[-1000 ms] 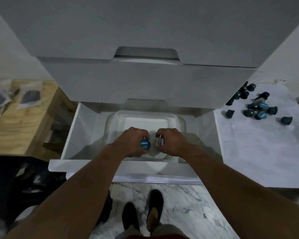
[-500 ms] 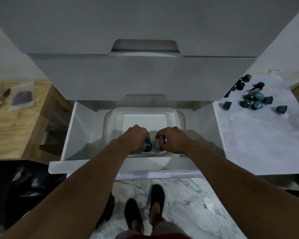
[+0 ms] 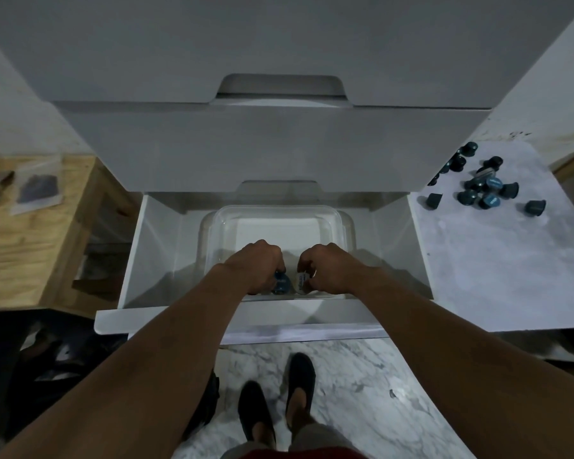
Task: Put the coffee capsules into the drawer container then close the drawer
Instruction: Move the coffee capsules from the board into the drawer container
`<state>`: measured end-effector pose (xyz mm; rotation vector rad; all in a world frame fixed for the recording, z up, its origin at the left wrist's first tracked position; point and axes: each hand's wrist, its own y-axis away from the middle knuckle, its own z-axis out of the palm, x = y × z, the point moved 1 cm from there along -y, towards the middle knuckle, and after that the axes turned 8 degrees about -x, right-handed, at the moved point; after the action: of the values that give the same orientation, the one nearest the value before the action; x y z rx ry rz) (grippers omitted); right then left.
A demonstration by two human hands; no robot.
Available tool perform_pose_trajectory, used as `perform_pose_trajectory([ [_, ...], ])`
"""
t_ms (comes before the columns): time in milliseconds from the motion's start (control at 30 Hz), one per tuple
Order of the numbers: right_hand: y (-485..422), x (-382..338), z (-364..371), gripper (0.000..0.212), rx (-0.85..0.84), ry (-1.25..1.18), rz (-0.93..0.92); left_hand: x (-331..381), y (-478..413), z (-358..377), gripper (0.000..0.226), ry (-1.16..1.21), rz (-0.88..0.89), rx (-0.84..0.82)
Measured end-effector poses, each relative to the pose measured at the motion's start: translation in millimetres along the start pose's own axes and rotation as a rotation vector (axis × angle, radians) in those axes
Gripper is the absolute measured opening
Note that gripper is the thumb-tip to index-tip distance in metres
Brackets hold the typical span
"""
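Observation:
The bottom white drawer (image 3: 136,260) stands pulled open with a clear plastic container (image 3: 279,213) inside it. Both my hands reach down into the container's near end. My left hand (image 3: 257,268) grips a dark blue coffee capsule (image 3: 280,283). My right hand (image 3: 328,270) pinches a capsule with a pale foil top (image 3: 301,282). The two capsules sit low in the container, side by side and almost touching. A heap of several dark blue capsules (image 3: 484,190) lies on the white marble counter (image 3: 494,266) to the right.
Shut white drawer fronts (image 3: 279,144) rise above the open one. A wooden table (image 3: 24,246) with small plastic bags (image 3: 37,190) stands on the left. My feet (image 3: 275,402) are on the marble floor below the drawer front, and dark clutter lies at the lower left.
Both hands have sunk lower into the container with their capsules, toward its near wall. The blue capsule's foil face has turned down and out of plain sight.

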<state>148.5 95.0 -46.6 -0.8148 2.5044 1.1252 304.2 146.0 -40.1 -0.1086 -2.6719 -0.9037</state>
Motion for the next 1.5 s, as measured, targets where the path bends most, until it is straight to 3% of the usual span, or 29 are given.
perform_pose_trajectory([
  [467, -5, -10, 2, 0.035, -0.02, 0.039, -0.029, -5, 4, 0, 0.019, -0.002, -0.012, 0.006],
  [767, -6, -6, -1, 0.037, -0.049, -0.001, -0.026, -8, 1, -2, 0.044, 0.044, -0.068, 0.04],
  [867, -6, -3, -4, 0.034, -0.025, 0.018, -0.026, -12, 2, -9, 0.039, 0.084, -0.11, 0.106],
  [1100, 8, -1, -22, 0.028, 0.203, 0.094, 0.032, -9, 18, -29, 0.034, -0.014, -0.215, 0.351],
  [1500, 123, -15, -35, 0.027, 0.694, 0.134, 0.129, 77, 76, -45, 0.03, -0.105, -0.003, 0.585],
])
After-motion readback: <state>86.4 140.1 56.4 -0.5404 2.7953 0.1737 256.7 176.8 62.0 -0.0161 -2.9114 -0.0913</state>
